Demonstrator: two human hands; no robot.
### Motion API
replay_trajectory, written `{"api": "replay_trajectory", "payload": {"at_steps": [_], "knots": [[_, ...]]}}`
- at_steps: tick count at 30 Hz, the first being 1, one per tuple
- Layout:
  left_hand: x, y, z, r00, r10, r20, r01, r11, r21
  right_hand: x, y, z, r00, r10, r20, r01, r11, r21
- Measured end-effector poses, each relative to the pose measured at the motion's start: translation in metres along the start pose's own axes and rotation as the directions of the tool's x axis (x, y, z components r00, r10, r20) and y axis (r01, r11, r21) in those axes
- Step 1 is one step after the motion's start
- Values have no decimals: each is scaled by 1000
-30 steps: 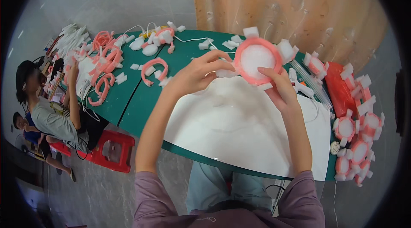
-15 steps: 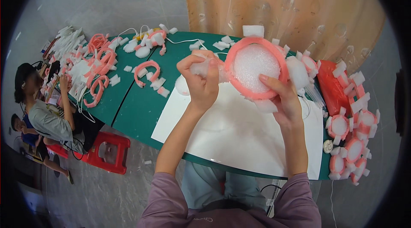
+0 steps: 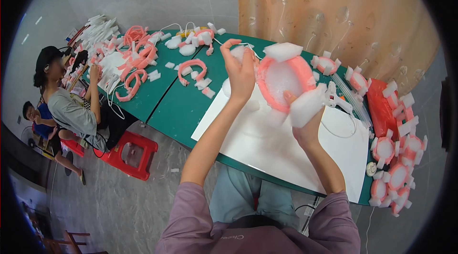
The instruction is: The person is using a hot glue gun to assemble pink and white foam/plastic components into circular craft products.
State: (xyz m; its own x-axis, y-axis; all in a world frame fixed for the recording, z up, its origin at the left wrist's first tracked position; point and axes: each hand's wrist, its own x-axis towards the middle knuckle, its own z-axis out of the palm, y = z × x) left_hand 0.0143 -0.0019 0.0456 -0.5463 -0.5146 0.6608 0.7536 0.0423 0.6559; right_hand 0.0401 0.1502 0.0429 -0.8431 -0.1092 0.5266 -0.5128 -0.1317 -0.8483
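Pink foam makes up the ring (image 3: 282,83) you hold up above the white sheet (image 3: 286,144) on the green surface (image 3: 176,106), clear of both. It looks very light and soft, likely to squash or tear if pinched hard, so light finger pressure should do. White foam blocks sit on its rim: one on top (image 3: 283,51), one at the lower right (image 3: 307,106); judge them as loosely seated and easy to knock off. Your right hand (image 3: 305,125) comes up from below, its grip closed on the ring's lower rim with the thumb over the pink edge beside the lower block. Your left hand (image 3: 240,75) is at the ring's left edge, fingers curled around a small white foam piece (image 3: 237,52); whether they also pinch the rim I cannot tell. The rim between blocks looks like the safest place to hold, since the pale centre seems thin. The ring stands nearly upright, its open face turned toward you, tilted a little so its longer span runs from upper right to lower left. A white clamp tool (image 3: 339,101) lies on the sheet just right of it, and finished rings (image 3: 396,173) cluster at the surface's right end. Another person (image 3: 67,106) sits well apart on the left.
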Motion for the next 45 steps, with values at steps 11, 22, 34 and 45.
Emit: {"api": "replay_trajectory", "payload": {"at_steps": [11,22,34,45], "knots": [[-192,97,-54,972,121,203,-206,853,479,-148,-41,-44,756,431,492,-649,589,481],[-316,169,-85,845,115,522,-289,920,265,-216,-60,-135,204,492,847,-761,623,-179],[-313,183,-87,900,10,437,-237,851,469,-197,-70,-163,243,510,825,-513,790,-337],[-266,166,-112,949,-159,-271,277,831,482,-210,-26,-266,853,213,-477,-164,976,143]]}}
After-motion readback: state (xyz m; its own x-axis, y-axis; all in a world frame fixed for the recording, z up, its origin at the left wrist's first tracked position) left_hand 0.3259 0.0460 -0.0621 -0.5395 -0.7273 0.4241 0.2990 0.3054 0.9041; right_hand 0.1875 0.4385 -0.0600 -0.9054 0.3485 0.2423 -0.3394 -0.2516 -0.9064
